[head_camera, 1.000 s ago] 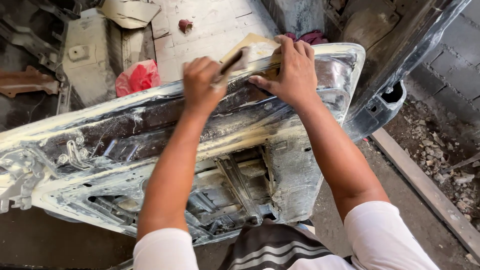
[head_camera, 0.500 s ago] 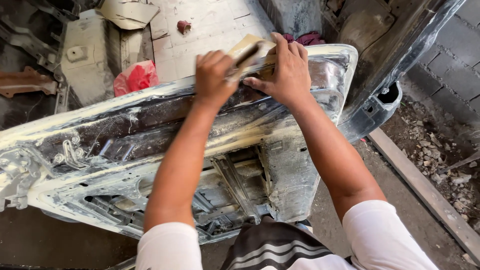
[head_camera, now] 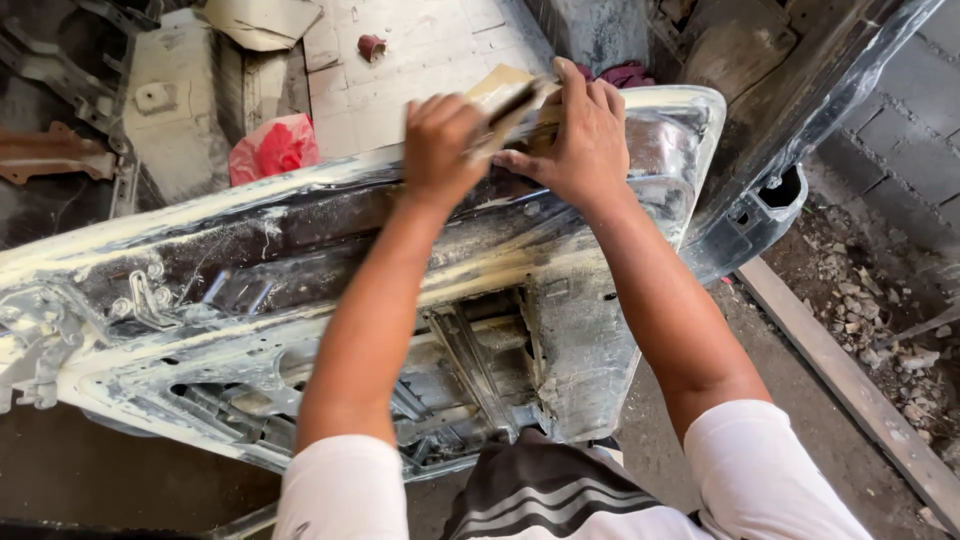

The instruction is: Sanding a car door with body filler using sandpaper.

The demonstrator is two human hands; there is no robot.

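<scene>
Gripping a tan sanding block (head_camera: 505, 92) with both hands on the top edge of a stripped car door panel (head_camera: 300, 260), which lies tilted across the view, white filler dust and bare metal all over; left hand (head_camera: 440, 140) fingers curled shut round the block's near end, right hand (head_camera: 580, 140) fingers wrapped over its far end, thumb tucked beneath toward the panel; block sits at the panel's upper right part, touching its edge, partly hidden by the fingers; door's inner frame with cutouts faces the person; red plastic bag (head_camera: 272, 146) on the dusty floor beyond the panel, small dark red cap (head_camera: 371, 46) farther off, dark car body part (head_camera: 800, 110) just right of the panel
</scene>
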